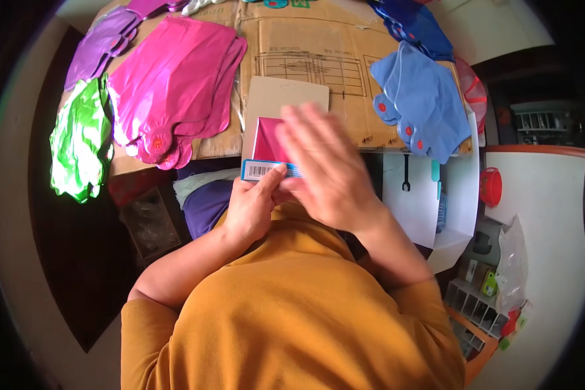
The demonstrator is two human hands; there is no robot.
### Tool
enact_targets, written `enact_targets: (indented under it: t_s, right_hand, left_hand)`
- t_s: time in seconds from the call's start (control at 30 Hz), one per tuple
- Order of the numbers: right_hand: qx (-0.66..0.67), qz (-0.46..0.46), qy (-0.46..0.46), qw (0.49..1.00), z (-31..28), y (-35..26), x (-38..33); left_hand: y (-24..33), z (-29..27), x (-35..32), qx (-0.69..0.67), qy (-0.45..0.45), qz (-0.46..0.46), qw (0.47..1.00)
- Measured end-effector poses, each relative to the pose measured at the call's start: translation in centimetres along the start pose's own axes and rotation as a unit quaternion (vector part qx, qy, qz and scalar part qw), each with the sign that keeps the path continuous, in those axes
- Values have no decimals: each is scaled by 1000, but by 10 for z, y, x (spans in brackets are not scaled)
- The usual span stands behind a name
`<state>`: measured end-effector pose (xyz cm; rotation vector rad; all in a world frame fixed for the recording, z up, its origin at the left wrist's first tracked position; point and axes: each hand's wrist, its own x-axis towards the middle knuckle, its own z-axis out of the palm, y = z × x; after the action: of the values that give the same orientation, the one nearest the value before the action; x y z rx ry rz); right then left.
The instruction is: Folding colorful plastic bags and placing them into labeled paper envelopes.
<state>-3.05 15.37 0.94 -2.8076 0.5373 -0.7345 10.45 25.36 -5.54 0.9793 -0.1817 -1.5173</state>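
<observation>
The cardboard-topped bench (344, 39) spans the upper frame, with a pile of magenta foil pieces (175, 78) at upper left and a blue foil pile (426, 97) at upper right. In the centre of the frame, at the bench's near edge, the right hand (331, 172) is open, its fingers straight and blurred over the right part of a beige backing card (286, 95); whether they touch it I cannot tell. The left hand (253, 208) grips the card's bottom edge, thumb on top. The card looks light and stiff enough to stay flat, though squeezing could crease it. Its shiny pink panel (266, 138) is probably slick, so the lower corners or side edges make the surer hold. Smallest, the blue-edged label strip (257, 170) crosses the bottom, partly under that thumb.
</observation>
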Motion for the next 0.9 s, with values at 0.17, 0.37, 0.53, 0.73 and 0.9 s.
enact_targets:
  t_s: [0.17, 0.37, 0.53, 0.73, 0.9]
  right_hand:
    - [25, 10, -86, 996, 33, 25, 1]
    - [235, 123, -74, 961, -3, 55, 29]
    - [211, 136, -186, 950, -9, 69, 57]
    - [319, 248, -355, 843, -24, 63, 64]
    - [262, 220, -358, 868, -31, 43, 54]
  left_hand:
    - [-2, -1, 10, -22, -10, 1, 1000]
    - [-1, -5, 7, 38, -13, 5, 999]
    - [0, -6, 9, 114, -19, 12, 993]
    - [-11, -26, 13, 221, -70, 57, 971]
    - [-17, -39, 15, 307, -60, 125, 942]
